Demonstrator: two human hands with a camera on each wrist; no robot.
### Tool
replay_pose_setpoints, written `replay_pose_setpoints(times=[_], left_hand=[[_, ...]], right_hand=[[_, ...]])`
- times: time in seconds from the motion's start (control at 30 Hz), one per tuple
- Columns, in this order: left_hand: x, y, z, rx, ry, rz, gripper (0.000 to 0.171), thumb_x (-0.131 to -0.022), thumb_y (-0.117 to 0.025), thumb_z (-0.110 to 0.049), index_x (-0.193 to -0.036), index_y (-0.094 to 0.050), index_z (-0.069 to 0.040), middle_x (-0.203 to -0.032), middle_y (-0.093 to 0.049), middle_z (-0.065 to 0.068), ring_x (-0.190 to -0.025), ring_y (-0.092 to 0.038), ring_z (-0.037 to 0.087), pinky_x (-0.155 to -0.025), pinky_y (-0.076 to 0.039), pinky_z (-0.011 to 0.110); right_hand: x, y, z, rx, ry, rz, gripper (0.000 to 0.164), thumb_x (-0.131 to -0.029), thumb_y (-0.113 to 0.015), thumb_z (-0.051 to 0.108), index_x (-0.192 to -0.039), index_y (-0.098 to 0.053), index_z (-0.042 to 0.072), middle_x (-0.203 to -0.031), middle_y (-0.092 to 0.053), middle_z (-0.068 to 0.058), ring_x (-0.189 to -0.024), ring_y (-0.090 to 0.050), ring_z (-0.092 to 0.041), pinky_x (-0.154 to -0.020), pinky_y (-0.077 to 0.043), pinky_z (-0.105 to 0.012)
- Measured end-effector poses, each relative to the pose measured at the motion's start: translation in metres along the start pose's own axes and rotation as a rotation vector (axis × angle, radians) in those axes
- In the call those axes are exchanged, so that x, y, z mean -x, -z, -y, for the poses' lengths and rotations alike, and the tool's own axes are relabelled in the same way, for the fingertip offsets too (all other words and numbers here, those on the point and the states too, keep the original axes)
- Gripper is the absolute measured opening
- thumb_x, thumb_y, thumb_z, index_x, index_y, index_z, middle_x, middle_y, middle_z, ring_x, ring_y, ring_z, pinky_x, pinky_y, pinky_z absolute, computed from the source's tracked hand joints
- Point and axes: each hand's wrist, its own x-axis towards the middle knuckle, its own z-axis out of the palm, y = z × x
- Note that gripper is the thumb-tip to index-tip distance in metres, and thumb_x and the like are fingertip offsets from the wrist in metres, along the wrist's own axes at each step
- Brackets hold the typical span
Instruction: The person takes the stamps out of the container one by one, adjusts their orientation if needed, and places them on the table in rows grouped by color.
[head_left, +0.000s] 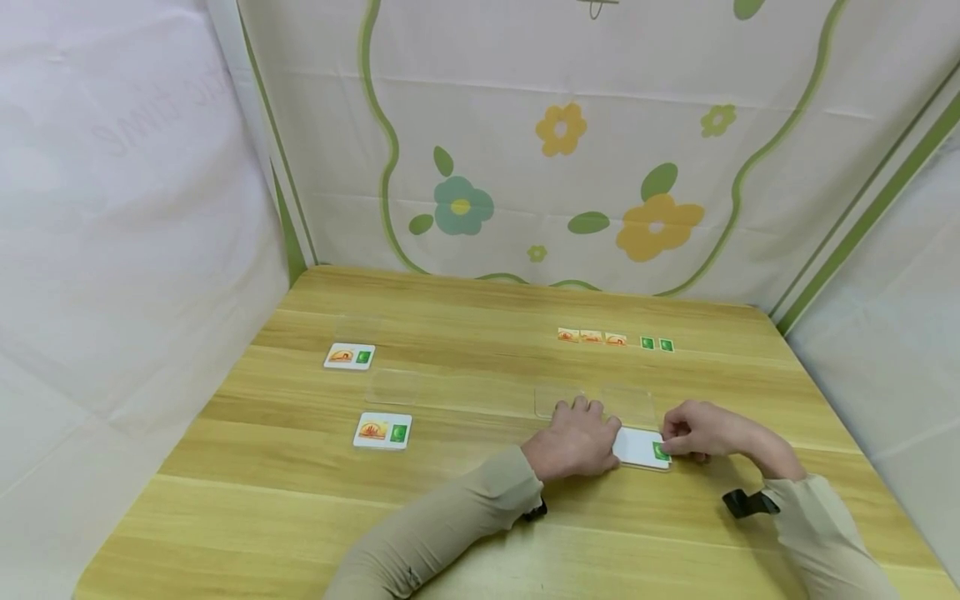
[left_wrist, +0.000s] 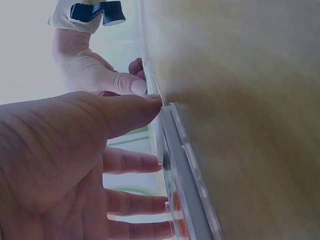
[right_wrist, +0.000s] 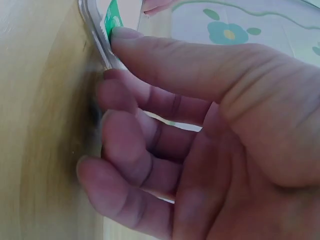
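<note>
left sleeve [head_left: 438, 529], straight-fingered left hand [head_left: 576, 440] touching white card [head_left: 636, 447]; right hand [head_left: 708, 427] pinches green sticker [head_left: 657, 452] at the end toward table's right edge [head_left: 847, 450].

Head view high, forward-down; wrist views close (right hand [head_left: 708, 429] in both).

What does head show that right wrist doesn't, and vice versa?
Only head: two white rectangular cards at left, both marked orange and green; three loose rectangular orange stickers; two loose green stickers.

Only right wrist: the palm side of the right hand.

Both: the green square sticker touched by the right thumb, the white card under it, and a teal printed flower with yellow centre.
</note>
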Motion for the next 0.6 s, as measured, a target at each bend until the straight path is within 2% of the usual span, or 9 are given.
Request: replay_pose_setpoints(times=[0.3, 0.6], left_hand=[[-0.0005, -0.0012, -0.0004, -0.003, 0.002, -0.007, 0.049, -0.09, -0.053, -0.066, -0.13, -0.053, -0.037, -0.127, -0.054, -0.007, -0.111, -0.051, 0.015, -0.09, -0.048, 0.039], [0.0001, 0.0, -0.0007, -0.001, 0.002, -0.002, 0.049, -0.09, -0.052, -0.066, -0.129, -0.053, -0.037, -0.128, -0.054, -0.007, -0.112, -0.051, 0.015, -0.09, -0.048, 0.038]], right_hand=[[-0.0001, 0.0005, -0.0029, -0.02, 0.075, -0.008, 0.014, -0.094, -0.066, 0.018, -0.084, -0.06, 0.01, -0.066, -0.053, 0.006, -0.052, -0.048, -0.004, -0.048, -0.042, -0.022], [0.0012, 0.0044, -0.0002, 0.049, 0.129, -0.073, 0.01, -0.093, -0.066, 0.017, -0.085, -0.061, 0.015, -0.074, -0.056, 0.005, -0.064, -0.05, -0.003, -0.057, -0.043, -0.022]])
